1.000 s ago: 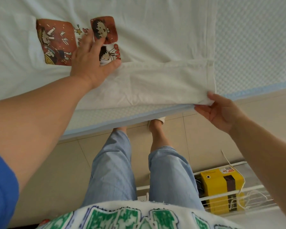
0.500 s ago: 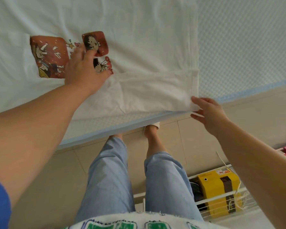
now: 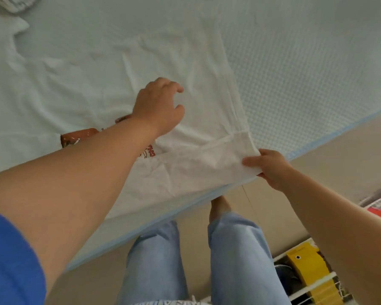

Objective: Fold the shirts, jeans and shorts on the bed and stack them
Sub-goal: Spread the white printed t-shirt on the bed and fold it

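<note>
- Right hand (image 3: pixel 271 168) has a pinch grip on the folded hem corner of the white shirt (image 3: pixel 123 69), right at the bed's near edge.
- Wire rack (image 3: pixel 312 280) by the floor holds a yellow box (image 3: pixel 310 265).
- Left hand (image 3: pixel 158 106) is loosely spread over the shirt, fingers curled, not gripping anything I can see.
- Shirt lies flat on the bed (image 3: pixel 306 69), red cartoon print (image 3: pixel 79 137) half hidden by the forearm.
- Mattress cover is quilted, blue trim, with bare room to the right.

The left hand (image 3: pixel 157 107) has left the shirt's (image 3: pixel 123 69) red print (image 3: pixel 78 136) and now hovers farther right, fingers curled. The right hand (image 3: pixel 271 168) has raised the pinched hem corner.
</note>
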A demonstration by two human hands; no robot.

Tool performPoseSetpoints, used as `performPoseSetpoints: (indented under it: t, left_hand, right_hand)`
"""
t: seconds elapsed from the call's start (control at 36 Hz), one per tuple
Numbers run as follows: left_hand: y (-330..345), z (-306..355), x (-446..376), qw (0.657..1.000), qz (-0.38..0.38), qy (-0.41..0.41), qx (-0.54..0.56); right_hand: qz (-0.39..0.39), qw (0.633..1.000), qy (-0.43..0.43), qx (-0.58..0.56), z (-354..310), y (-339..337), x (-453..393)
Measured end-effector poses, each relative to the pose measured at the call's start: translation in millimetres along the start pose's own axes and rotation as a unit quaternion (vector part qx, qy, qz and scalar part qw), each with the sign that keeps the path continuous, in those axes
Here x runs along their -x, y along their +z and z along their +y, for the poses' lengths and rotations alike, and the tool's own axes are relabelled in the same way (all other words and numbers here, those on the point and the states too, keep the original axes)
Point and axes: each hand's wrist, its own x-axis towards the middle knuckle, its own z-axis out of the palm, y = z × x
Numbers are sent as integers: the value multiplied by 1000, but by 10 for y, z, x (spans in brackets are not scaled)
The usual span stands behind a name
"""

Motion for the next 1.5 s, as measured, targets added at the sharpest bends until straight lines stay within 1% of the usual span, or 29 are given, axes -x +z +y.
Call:
performPoseSetpoints:
  t: [0.03,0.08,0.11,0.17,0.19,0.25,0.31,0.36,0.39,0.5,0.56,0.64,0.72,0.78,0.81,0.89,0.94,1.0,1.06,1.14,1.19,1.25,1.31,1.36,1.5]
  left_hand:
    - [19,93,-102,1000,-9,25,-2]
    - [77,289,-293,997,-22,78,-16]
    - [108,396,-386,993,-30,107,-30]
    - [182,665,-548,980,-65,174,-71]
    - [226,800,-612,968,-87,212,-100]
    - [319,1047,-700,932,-161,275,-174]
    - [406,1210,-752,882,-244,312,-256]
    - [433,1302,-804,839,-290,329,-321]
    - [410,1333,-833,827,-305,328,-340]
    - [270,1368,-1022,779,-362,310,-407]
    - [228,1334,-1132,758,-376,301,-439]
    - [207,1330,-1245,751,-373,278,-469]
    - [186,1383,-1292,755,-358,261,-484]
    - [134,1384,-1340,771,-330,268,-473]
    - [95,1369,-1373,785,-309,281,-458]
    - [-30,1311,-1485,835,-227,315,-390]
    - [-87,1262,-1573,852,-189,320,-370]
    - [-112,1217,-1666,873,-162,294,-355]
    - [-89,1186,-1727,898,-139,250,-333]
    - [10,1147,-1768,918,-79,228,-316]
    - [52,1123,-1770,928,-36,229,-292]
    - [34,1084,-1756,948,-6,209,-239]
    - [-38,982,-1720,972,22,159,-169]
    - [-128,807,-1654,986,47,99,-124]
    - [-297,276,-1427,995,64,-45,-62]
  right_hand:
    - [7,1000,-9,11,23,1,-7]
    - [37,995,-54,77,68,2,30]
    - [66,986,-92,120,85,1,61]
    - [134,955,-171,200,150,-3,176]
    - [148,942,-208,218,190,-1,244]
    - [148,932,-250,218,268,-10,371]
    - [147,919,-290,222,302,-27,457]
    - [152,895,-340,245,310,-45,503]
    - [152,888,-356,247,303,-59,515]
    - [140,885,-367,250,345,-136,473]
    - [118,908,-329,231,378,-174,415]
    - [77,951,-247,170,404,-203,342]
    - [38,977,-167,127,408,-223,272]
    - [24,990,-119,77,410,-237,218]
    - [30,993,-104,53,404,-245,195]
    - [66,992,-108,19,374,-298,102]
    - [82,991,-110,2,339,-339,-1]
    - [90,991,-98,8,310,-360,-127]
    - [102,991,-82,26,296,-363,-232]
    - [130,987,-72,63,269,-358,-288]
    - [146,980,-80,109,243,-360,-267]
    - [163,967,-96,172,189,-372,-245]
    - [174,951,-125,222,57,-380,-252]
    - [178,943,-160,233,-186,-359,-287]
    - [143,925,-247,249,-1032,-139,-527]
